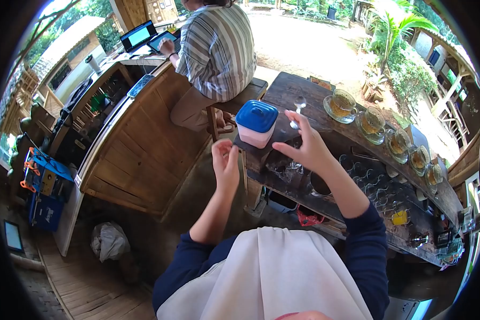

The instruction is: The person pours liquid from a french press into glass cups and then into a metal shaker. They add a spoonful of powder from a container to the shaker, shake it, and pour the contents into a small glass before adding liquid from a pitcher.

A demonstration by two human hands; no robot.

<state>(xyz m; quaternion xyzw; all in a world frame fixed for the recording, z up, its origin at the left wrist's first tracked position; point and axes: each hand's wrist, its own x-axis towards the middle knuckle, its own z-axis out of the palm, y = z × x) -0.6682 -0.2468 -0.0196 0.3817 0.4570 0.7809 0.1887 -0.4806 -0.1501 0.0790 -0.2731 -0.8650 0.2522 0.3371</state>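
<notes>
A pinkish-white container with a blue lid (256,124) stands upright at the near left corner of the dark wooden table (298,90). My left hand (225,164) is just left of and below it, fingers slightly curled and apart, holding nothing. To its right, my right hand (304,143) is raised with thumb and fingers spread, also empty. Behind that hand a metal spoon (295,122) lies on the table, with a second spoon-like shiny item (301,101) beyond it. Several glass cups of amber drink on saucers, the nearest one (342,105) included, line the table to the right.
A person in a striped shirt (216,50) sits ahead at a counter with a laptop (138,36) and a tablet. Several empty glasses (376,186) stand on the lower shelf, near a yellow item (400,217). A wooden partition (138,144) rises at the left.
</notes>
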